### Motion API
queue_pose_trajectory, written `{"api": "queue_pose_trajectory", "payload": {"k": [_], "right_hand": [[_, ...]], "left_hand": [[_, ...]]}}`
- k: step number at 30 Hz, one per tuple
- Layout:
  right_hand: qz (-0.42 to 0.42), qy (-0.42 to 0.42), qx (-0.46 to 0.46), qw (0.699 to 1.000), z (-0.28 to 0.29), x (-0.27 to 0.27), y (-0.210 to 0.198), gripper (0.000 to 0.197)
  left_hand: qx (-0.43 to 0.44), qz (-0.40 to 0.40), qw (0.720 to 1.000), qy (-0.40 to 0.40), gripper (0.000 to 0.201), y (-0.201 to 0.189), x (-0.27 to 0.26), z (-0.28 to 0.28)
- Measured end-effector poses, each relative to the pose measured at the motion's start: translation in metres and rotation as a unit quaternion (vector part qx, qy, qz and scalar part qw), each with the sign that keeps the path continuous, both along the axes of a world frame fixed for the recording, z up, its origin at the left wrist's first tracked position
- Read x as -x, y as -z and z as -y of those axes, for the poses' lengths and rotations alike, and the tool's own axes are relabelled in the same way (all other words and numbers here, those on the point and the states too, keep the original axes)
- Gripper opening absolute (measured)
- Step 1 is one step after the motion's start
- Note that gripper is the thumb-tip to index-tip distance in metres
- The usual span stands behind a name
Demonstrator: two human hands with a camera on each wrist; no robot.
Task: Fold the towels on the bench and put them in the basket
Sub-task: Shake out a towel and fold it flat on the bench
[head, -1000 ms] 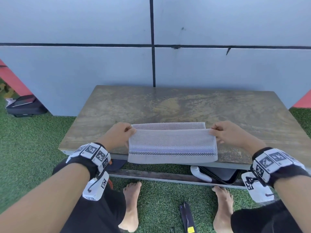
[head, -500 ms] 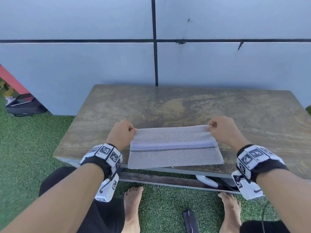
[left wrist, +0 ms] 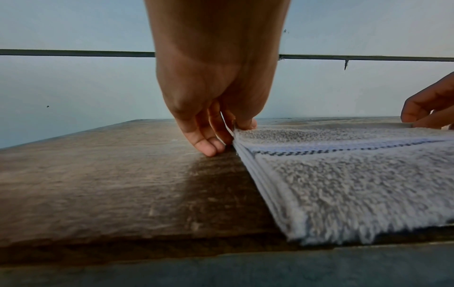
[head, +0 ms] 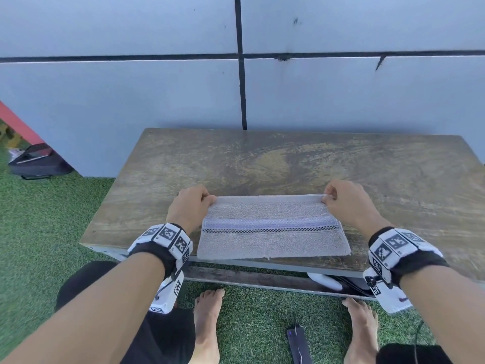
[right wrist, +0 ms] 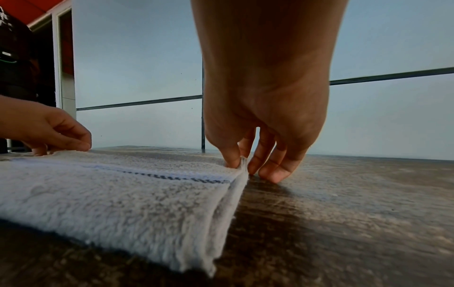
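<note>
From where I stand, the worktop [head: 393, 179] runs off the right edge of the head view. Under it, a white thing with black straps [head: 328, 281] is mostly hidden. The left hand [left wrist: 213, 93] covers its own grip on the towel [left wrist: 356, 174] corner.

- Left hand [left wrist: 216, 93] pinches the far left corner of the folded towel [left wrist: 356, 178].
- Towel lies on the bench [left wrist: 110, 184].
- Right hand [left wrist: 432, 104] holds its far right edge.
</note>
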State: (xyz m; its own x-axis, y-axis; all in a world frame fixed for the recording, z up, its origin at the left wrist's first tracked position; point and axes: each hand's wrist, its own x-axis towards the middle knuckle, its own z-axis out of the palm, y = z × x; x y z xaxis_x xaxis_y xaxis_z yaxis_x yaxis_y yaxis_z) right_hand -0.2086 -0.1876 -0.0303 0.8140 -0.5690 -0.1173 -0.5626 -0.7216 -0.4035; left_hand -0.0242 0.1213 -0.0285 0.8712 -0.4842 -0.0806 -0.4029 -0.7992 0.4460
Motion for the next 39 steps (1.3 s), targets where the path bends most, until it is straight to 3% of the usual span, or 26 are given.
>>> {"api": "queue_pose_trajectory", "payload": {"k": [4,7,13,17,21,26,28,30,32,35,39], "right_hand": [[-0.017,-0.021,0.008,1.000,0.001,-0.002,0.002,0.018],[-0.035,-0.028,0.015,0.999,0.000,-0.001,-0.003,0.006],[-0.045,-0.008,-0.002,0.999,-0.002,0.006,-0.016,0.022],[0.024,0.010,0.009,1.000,0.001,0.013,-0.049,0.031],[0.174,0.031,0.034,0.984,0.009,0.021,-0.080,0.008],[0.268,0.026,0.059,0.961,-0.001,0.044,-0.087,0.013],[0.216,0.004,0.029,0.976,-0.005,0.059,-0.067,0.020],[0.103,-0.005,-0.024,0.994,-0.011,0.073,-0.044,0.026],[0.046,0.023,-0.071,0.996,-0.017,0.083,-0.024,0.021],[0.056,0.086,-0.089,0.991,-0.029,0.088,-0.006,0.007],[0.071,0.119,-0.060,0.989,-0.040,0.078,0.002,0.019]], "left_hand": [[0.002,-0.029,0.999,0.034,0.018,0.000,-0.003,0.000],[-0.017,-0.035,0.997,0.064,0.019,-0.002,-0.006,-0.002],[-0.045,-0.004,0.995,0.090,0.017,-0.020,-0.004,0.002],[0.019,0.050,0.994,0.096,0.014,-0.051,-0.010,0.009],[0.133,0.121,0.980,0.088,0.016,-0.086,-0.010,0.013],[0.200,0.180,0.960,0.083,0.016,-0.089,0.012,0.003],[0.164,0.120,0.974,0.098,0.019,-0.071,0.019,-0.006],[0.063,-0.011,0.992,0.105,0.020,-0.047,0.026,-0.017],[-0.017,-0.102,0.991,0.088,0.027,-0.024,0.036,-0.026],[-0.004,-0.111,0.994,0.023,0.033,-0.005,0.045,-0.029],[0.002,-0.054,0.999,-0.009,0.037,0.002,0.050,-0.015]]}}
